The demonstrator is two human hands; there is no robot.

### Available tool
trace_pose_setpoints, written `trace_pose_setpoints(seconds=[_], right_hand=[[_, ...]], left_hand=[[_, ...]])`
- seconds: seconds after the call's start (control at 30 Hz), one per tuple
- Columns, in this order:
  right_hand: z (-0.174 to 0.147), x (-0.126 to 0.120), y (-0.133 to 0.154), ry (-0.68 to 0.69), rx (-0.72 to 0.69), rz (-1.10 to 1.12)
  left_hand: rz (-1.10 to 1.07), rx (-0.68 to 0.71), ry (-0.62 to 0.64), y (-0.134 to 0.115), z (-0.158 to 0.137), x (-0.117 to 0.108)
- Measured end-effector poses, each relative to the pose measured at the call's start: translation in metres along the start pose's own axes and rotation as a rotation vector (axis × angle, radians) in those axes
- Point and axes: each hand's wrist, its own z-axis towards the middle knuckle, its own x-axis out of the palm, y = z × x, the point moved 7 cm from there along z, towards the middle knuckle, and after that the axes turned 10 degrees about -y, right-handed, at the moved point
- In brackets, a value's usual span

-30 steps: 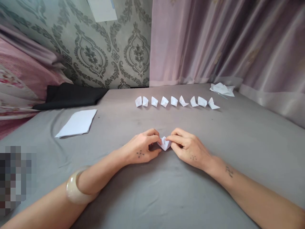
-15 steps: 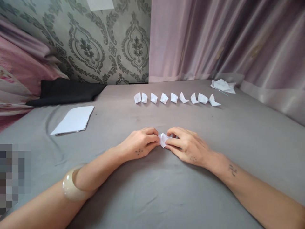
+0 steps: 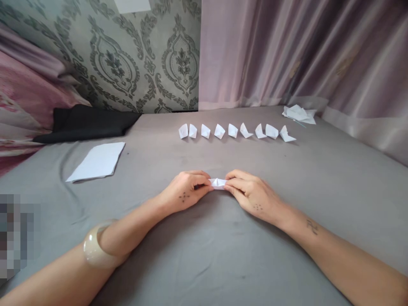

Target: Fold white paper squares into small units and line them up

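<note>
A small white folded paper boat [image 3: 218, 184] is stretched between my two hands, with a little peak standing in its middle. My left hand [image 3: 190, 190] pinches its left end between thumb and fingers. On the other side my right hand [image 3: 250, 191] grips the right end in the same way. Both ends of the boat are hidden under the fingertips. Farther back, several white folded paper boats [image 3: 219, 131] stand in a row on the grey cloth [image 3: 191, 250].
To the left lies a stack of white paper [image 3: 97, 162], with black fabric [image 3: 86, 123] behind it. Loose white paper pieces [image 3: 298, 114] sit at the back right, near a pink curtain [image 3: 255, 55]. Patterned wallpaper [image 3: 127, 59] covers the wall behind.
The paper has gone from a taller diamond-like shape to a long, low boat shape. My fingers have shifted outward to its two ends.
</note>
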Motion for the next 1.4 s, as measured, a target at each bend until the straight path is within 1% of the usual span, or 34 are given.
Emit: trace_pose_setpoints(seconds=[0.07, 0.13, 0.2, 0.27, 0.33, 0.43, 0.6, 0.73, 0.93, 1.1, 1.4], right_hand=[[0.001, 0.0, -0.003, -0.014, 0.048, 0.08], [0.002, -0.001, -0.008, -0.036, 0.131, 0.176], [0.002, 0.001, -0.016, -0.037, 0.26, 0.278], [0.0, 0.006, -0.022, -0.009, 0.402, 0.389], [0.0, 0.009, -0.025, 0.025, 0.513, 0.506], [0.0, 0.011, -0.025, 0.048, 0.634, 0.635], [-0.004, 0.016, -0.022, 0.12, 0.76, 0.743], [-0.007, 0.018, -0.021, 0.157, 0.807, 0.764], [-0.01, 0.022, -0.021, 0.225, 0.81, 0.809], [-0.011, 0.025, -0.024, 0.236, 0.803, 0.846], [-0.009, 0.021, -0.019, 0.291, 0.806, 0.889]], left_hand=[[-0.1, -0.105, -0.008, 0.003, 0.001, -0.001], [-0.247, -0.259, -0.011, 0.01, 0.001, 0.0], [-0.449, -0.419, -0.016, 0.016, 0.0, 0.003], [-0.662, -0.538, -0.024, 0.02, -0.001, 0.008], [-0.825, -0.612, -0.04, 0.022, -0.001, 0.012], [-0.954, -0.681, -0.071, 0.025, -0.002, 0.017], [-0.986, -0.753, -0.095, 0.027, -0.003, 0.018], [-0.977, -0.755, -0.067, 0.026, -0.004, 0.017], [-0.929, -0.778, -0.03, 0.028, -0.006, 0.016], [-0.932, -0.808, -0.023, 0.031, -0.007, 0.016], [-0.984, -0.761, 0.033, 0.026, -0.007, 0.014]])
